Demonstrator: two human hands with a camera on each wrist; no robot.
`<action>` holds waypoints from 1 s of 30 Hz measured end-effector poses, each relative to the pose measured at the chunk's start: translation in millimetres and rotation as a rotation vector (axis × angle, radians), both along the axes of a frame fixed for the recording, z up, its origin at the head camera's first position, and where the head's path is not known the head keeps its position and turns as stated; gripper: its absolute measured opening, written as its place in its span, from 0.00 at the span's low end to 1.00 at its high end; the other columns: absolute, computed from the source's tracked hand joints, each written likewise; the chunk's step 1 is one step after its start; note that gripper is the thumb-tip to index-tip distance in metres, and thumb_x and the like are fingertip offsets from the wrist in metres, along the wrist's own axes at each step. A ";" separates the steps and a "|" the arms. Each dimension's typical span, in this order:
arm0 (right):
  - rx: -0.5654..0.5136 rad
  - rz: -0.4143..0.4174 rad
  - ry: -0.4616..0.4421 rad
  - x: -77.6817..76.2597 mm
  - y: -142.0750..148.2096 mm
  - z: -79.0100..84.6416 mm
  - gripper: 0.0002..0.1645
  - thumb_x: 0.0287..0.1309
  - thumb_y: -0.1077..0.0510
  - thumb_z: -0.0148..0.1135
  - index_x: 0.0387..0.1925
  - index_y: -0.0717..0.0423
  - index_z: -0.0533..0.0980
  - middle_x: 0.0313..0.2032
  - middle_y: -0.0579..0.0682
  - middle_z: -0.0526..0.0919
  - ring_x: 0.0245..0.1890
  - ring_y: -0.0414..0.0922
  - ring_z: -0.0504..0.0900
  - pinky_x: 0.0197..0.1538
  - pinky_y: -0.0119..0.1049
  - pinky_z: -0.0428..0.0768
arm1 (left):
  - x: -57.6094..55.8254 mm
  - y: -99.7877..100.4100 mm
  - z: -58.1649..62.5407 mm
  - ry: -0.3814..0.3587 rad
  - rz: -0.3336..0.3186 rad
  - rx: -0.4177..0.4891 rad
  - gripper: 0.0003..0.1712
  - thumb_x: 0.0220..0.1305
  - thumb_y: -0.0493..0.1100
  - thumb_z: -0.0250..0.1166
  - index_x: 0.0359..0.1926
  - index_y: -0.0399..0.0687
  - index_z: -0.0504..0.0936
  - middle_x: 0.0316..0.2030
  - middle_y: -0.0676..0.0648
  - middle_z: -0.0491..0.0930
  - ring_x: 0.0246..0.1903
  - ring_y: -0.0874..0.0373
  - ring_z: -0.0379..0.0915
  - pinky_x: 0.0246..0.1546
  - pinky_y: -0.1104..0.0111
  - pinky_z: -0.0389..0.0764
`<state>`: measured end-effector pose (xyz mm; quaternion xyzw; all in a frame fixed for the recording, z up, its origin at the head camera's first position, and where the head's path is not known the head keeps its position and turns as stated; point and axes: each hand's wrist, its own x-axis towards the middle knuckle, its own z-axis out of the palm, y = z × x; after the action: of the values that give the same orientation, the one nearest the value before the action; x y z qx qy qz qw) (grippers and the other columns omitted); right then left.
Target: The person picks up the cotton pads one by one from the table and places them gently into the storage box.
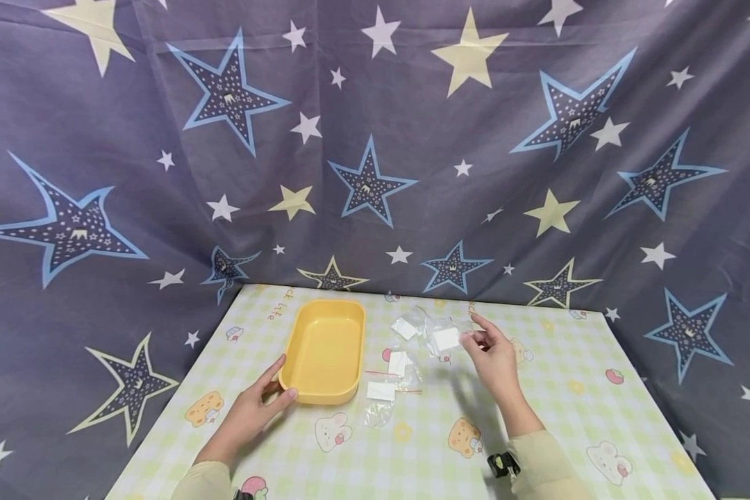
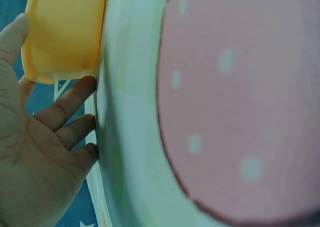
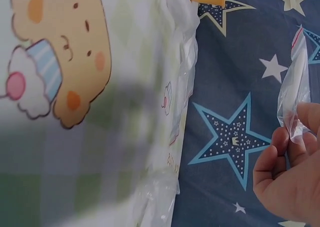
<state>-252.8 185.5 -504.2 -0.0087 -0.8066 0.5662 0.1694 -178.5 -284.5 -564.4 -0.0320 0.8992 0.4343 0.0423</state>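
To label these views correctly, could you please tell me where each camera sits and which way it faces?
Head: worn on the head, facing forward and down at the table and star-print curtain; left hand, right hand and both sleeves show.
Left wrist: worn there, looking past the left hand at the yellow tray and table; only that hand shows.
Right wrist: worn there, looking along the right hand at the plastic bag it pinches; no other hand shows.
Head and right wrist share the right hand holding that bag.

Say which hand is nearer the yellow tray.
Left. The left hand touches the near-left corner of the yellow tray; the right hand is off to its right, pinching a plastic bag.
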 end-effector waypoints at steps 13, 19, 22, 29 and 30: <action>-0.015 0.044 0.033 -5.9 -19.2 12.6 0.29 0.66 0.63 0.73 0.67 0.55 0.80 0.40 0.62 0.91 0.30 0.32 0.79 0.37 0.21 0.78 | 1.3 0.6 3.6 0.000 0.001 0.000 0.51 0.69 0.74 0.65 0.85 0.79 0.51 0.73 0.39 0.77 0.77 0.36 0.66 0.79 0.33 0.60; -0.028 0.050 0.038 -8.0 -24.8 13.0 0.28 0.67 0.63 0.73 0.67 0.56 0.80 0.40 0.60 0.92 0.31 0.31 0.79 0.39 0.21 0.78 | 0.2 0.5 3.5 0.001 -0.005 -0.009 0.51 0.69 0.74 0.65 0.85 0.78 0.51 0.73 0.39 0.76 0.77 0.36 0.67 0.78 0.33 0.61; -0.035 0.055 0.048 -8.5 -27.3 13.3 0.28 0.66 0.64 0.73 0.67 0.57 0.80 0.40 0.62 0.91 0.31 0.31 0.79 0.39 0.21 0.78 | -0.5 0.6 3.5 0.000 -0.004 -0.006 0.51 0.69 0.74 0.65 0.85 0.79 0.51 0.73 0.39 0.76 0.77 0.37 0.67 0.79 0.33 0.60; -0.046 0.071 0.043 -8.3 -32.6 14.2 0.28 0.66 0.64 0.73 0.66 0.55 0.81 0.39 0.61 0.91 0.31 0.33 0.79 0.38 0.22 0.78 | 0.7 1.1 3.0 -0.005 0.002 -0.009 0.51 0.69 0.75 0.65 0.85 0.79 0.51 0.73 0.39 0.76 0.77 0.36 0.66 0.79 0.33 0.59; -0.045 0.075 0.040 -8.0 -33.2 14.2 0.28 0.66 0.64 0.72 0.66 0.55 0.81 0.40 0.61 0.91 0.31 0.33 0.79 0.38 0.22 0.78 | 0.9 1.2 2.9 -0.007 0.003 -0.010 0.51 0.69 0.75 0.64 0.85 0.79 0.51 0.73 0.39 0.76 0.77 0.36 0.66 0.79 0.33 0.59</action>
<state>-260.8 152.3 -490.0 0.0289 -0.7901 0.5900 0.1638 -177.6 -283.3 -561.5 -0.0351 0.9011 0.4299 0.0445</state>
